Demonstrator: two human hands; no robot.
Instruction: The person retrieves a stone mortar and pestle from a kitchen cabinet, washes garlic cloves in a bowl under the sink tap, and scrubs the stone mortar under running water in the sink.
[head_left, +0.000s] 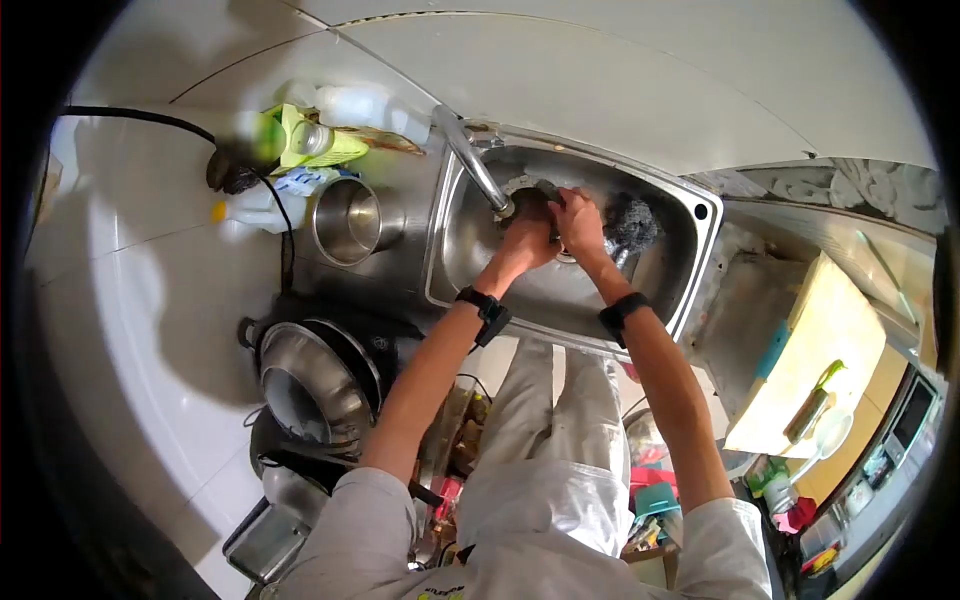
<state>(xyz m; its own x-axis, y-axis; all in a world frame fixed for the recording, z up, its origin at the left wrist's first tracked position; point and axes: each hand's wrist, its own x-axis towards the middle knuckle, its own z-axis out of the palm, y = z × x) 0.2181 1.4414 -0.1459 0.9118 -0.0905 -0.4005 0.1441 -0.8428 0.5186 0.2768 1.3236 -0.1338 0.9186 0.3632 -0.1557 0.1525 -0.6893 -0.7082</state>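
Both of my hands are close together inside the stainless steel sink [500, 290], beside the outlet of the chrome faucet [470, 165]. My left hand [530, 243] is closed around a dark thing [533, 202] under the spout; its kind is hard to tell. My right hand [580, 222] presses against the same spot with bent fingers, and what lies under them is hidden. A dark grey, mesh-like clump [632, 222] rests in the basin to the right of my right hand. Each wrist wears a black band.
Left of the sink stand a steel pot [347, 221] and several bottles, one a white bottle with a yellow cap [255, 212]. A large metal bowl [310, 385] sits nearer on the left. On the right, a cutting board [815, 350] carries a knife-like tool [808, 415].
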